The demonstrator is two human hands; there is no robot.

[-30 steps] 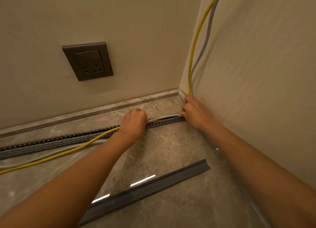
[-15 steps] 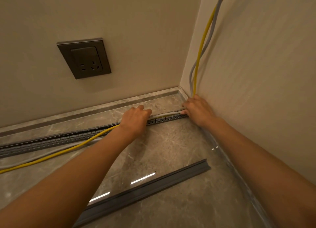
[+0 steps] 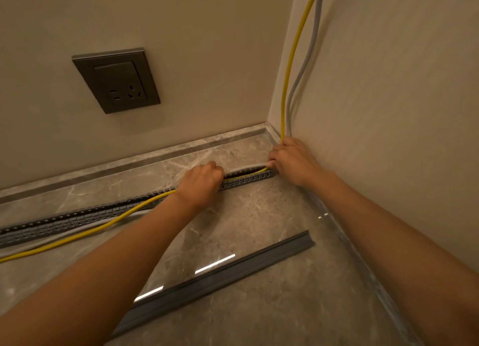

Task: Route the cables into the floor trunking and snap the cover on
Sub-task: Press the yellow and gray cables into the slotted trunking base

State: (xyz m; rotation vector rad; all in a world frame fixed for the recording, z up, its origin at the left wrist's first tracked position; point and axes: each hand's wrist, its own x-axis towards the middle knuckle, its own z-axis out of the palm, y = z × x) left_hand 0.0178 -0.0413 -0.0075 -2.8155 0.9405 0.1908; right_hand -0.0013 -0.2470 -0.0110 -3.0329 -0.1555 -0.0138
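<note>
- Polished stone floor [image 3: 259,216] meets two plain walls in a corner; a dark socket [image 3: 116,80] sits on the far wall
- We see the trunking [image 3: 77,217], a slotted grey channel, lying on the floor along the far wall, with its right end stopping just short of the corner
- We see the yellow cable [image 3: 290,60] and the grey cable [image 3: 308,60] drop down the corner side by side into the right hand [image 3: 293,161], whose fingers are curled round both at the bend
- The left hand [image 3: 201,183] sits knuckles-up on the channel with fingers curled down over the yellow cable; we cannot tell whether it pinches or only presses
- Change over the last second: both hands have stayed at their stations; the two cables on the wall, crossed half a second ago, now hang parallel, and between the hands the yellow cable lies low in the channel while the grey one bows just above it
- Meaning for the task: we judge the corner section to be partly seated; the grey cable needs pressing down there
- Left of the left hand, both cables lie on the floor in front of the channel, not yet routed
- The cover [image 3: 220,278] lies loose on the floor near us, well apart from the trunking, so snapping it on is some way off
</note>
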